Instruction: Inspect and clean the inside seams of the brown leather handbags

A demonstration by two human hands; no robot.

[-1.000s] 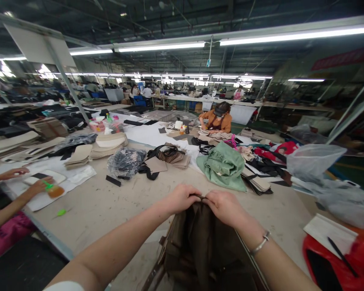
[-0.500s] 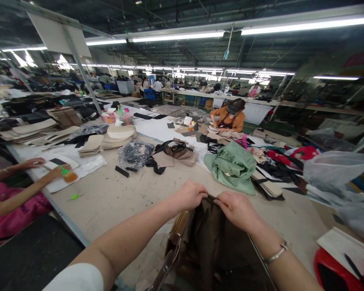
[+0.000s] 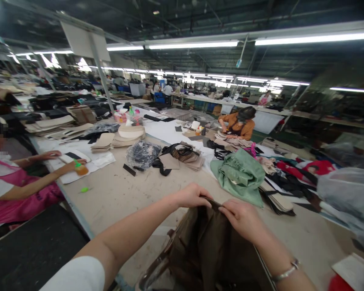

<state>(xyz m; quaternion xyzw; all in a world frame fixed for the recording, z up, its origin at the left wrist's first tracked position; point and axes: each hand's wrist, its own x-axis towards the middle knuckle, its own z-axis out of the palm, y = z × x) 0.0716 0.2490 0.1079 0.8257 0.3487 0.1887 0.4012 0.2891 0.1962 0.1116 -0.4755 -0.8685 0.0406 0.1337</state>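
Note:
A dark brown bag (image 3: pixel 212 250) with its fabric pulled up stands at the near edge of the table. My left hand (image 3: pixel 195 195) pinches the top edge of that brown fabric. Close by on the right, my right hand (image 3: pixel 238 214) grips the same edge, a short gap from the left one. A strap or handle (image 3: pixel 153 268) shows at the bag's left side. The inside of the bag is dark, and its contents cannot be made out.
On the beige table (image 3: pixel 118 198) lie a green cloth (image 3: pixel 241 176), a plastic-wrapped bundle (image 3: pixel 143 154), brown pieces with black straps (image 3: pixel 185 155) and stacked beige pieces (image 3: pixel 129 135). A person in pink (image 3: pixel 27 194) works at left, another in orange (image 3: pixel 245 128) across.
The view has shifted, so the scene sits lower and further right. Both hands still hold the fabric edge, slightly further apart, and the bag's folds have changed shape.

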